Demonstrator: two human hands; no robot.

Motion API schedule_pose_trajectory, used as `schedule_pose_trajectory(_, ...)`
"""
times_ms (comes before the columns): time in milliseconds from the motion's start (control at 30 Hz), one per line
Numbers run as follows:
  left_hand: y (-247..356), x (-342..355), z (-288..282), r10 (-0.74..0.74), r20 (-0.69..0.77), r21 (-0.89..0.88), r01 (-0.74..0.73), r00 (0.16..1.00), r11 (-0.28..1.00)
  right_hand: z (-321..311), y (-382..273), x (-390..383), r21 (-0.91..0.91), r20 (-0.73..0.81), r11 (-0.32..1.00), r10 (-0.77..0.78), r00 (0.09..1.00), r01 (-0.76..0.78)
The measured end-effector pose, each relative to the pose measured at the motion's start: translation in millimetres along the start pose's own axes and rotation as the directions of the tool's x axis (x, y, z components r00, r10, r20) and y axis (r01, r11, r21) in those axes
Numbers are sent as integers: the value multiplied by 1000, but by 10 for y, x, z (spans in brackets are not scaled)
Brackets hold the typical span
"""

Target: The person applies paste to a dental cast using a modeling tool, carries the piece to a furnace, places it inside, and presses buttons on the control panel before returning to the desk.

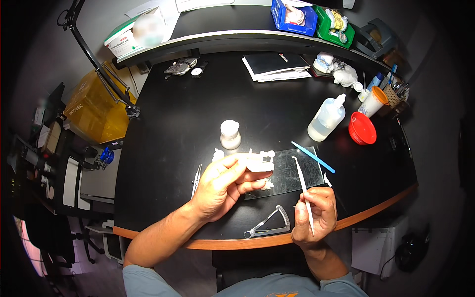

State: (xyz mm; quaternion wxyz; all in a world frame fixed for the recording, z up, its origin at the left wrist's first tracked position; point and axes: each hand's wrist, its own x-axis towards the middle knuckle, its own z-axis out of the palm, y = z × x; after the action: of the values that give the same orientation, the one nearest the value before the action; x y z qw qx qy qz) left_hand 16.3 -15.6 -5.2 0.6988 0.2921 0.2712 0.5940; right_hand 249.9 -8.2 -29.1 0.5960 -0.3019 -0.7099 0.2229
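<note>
Head view. The white model (261, 167), raised above the table (168, 119), is pinched between the thumb and fingers of the left hand (222, 189). It is probably light, stiff and brittle at its thin posts; the broad base offers the safer hold. The fingers of the right hand (317, 213) are closed around a slim white pick (302, 180), its hooked tip apart from the model. Nearby obstacles: glass plate (289, 180), blue stick (313, 157), caliper (269, 231); farther back, white jar (230, 136) and bottle (326, 120).

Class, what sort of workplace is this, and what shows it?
Probably a dental laboratory: a white model in the left hand, a slim white tool in the right hand, a caliper on the desk.
</note>
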Motion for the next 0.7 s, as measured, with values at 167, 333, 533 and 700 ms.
schedule_pose_trajectory(167, 8, 9, -7, -2, 2, 5, 2, 1000, 1000, 27, 20, 30, -25, -7, 1000, -17, 1000, 16)
schedule_pose_trajectory(333, 4, 4, -7, -1, 2, -13, 1, 1000, 1000, 39, 19, 41, -28, 4, 1000, -12, 1000, 13)
schedule_pose_trajectory(533, -5, 6, -14, 3, 9, -13, -3, 1000, 1000, 35, 22, 28, -26, 16, 1000, -4, 1000, 5)
schedule_pose_trajectory(700, -6, 10, -23, -4, 11, -40, 4, 1000, 999, 40, 22, 22, -27, 17, 1000, -1, 1000, 1)
